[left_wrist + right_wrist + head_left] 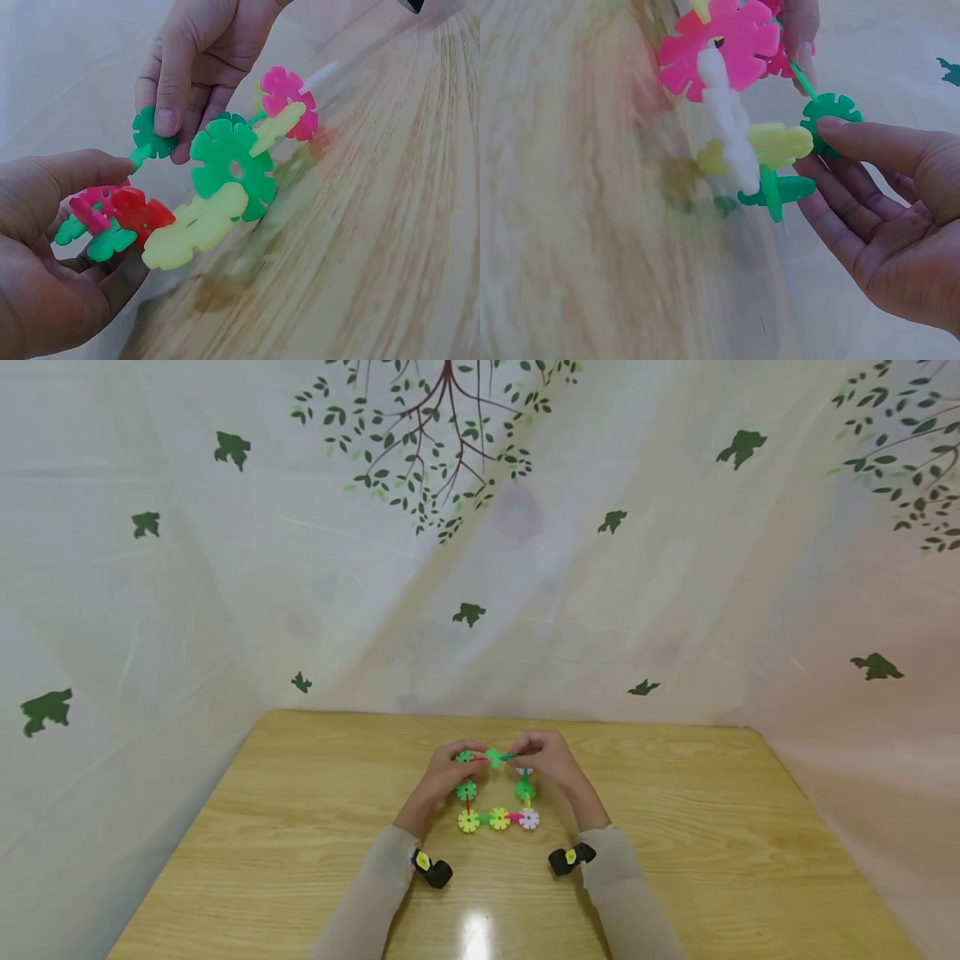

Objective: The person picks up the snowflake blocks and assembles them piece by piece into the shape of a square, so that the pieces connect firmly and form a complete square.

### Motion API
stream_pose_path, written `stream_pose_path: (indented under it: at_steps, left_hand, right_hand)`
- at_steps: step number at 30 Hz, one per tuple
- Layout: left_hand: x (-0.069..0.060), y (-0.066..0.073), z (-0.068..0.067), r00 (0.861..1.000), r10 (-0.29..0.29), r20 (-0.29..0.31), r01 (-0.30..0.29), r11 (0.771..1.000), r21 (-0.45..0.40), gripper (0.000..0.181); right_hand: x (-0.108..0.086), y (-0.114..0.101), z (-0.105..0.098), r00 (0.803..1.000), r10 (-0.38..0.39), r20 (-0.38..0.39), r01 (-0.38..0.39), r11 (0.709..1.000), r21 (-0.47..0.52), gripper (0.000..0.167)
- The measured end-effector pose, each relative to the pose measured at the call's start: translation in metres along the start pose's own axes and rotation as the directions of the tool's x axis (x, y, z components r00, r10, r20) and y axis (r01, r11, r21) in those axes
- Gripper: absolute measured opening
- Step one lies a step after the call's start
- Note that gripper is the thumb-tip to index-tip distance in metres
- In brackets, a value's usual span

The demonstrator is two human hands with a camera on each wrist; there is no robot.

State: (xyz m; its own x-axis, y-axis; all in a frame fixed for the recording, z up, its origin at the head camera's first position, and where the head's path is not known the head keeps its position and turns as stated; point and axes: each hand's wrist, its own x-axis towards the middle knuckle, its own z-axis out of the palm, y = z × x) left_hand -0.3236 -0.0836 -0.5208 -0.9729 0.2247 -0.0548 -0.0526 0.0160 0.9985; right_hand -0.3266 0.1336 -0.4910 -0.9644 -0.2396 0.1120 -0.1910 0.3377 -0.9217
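Note:
A frame-shaped chain of interlocking plastic snowflake discs in green, yellow, pink, red and white is held between the hands, at the table's far middle. On its left side, my left hand (442, 772) grips the chain, thumb and fingers around a red disc (139, 214) and neighbouring green ones. At the far right corner, my right hand (551, 756) pinches a dark green disc (832, 120) between thumb and fingers. A light green disc (493, 758) lies between the hands. The near side shows a yellow disc (468, 821) and a white disc (528, 819). Whether the far right corner is joined cannot be told.
The wooden table (300, 843) runs back to a pale cloth backdrop (360, 635) printed with leaves and branches. A small black camera (433, 870) sits on the left wrist, another camera (570, 858) on the right.

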Motion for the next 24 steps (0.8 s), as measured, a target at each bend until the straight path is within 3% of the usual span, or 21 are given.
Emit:
stream_pose_path:
  at_steps: [16,24]
  left_hand:
    - [-0.0032,0.0005,0.0021,0.998,-0.009,0.070,0.017,0.994,-0.110,0.042]
    - [-0.0037,0.0049,0.0016,0.995,-0.012,0.100,0.025,0.990,-0.136,0.043]
  right_hand:
    - [-0.0032,-0.0009,-0.0041,0.999,-0.004,0.032,0.003,0.999,0.032,0.009]
    - [-0.0016,-0.0007,-0.0065,0.995,-0.048,0.083,0.042,0.996,0.077,0.011]
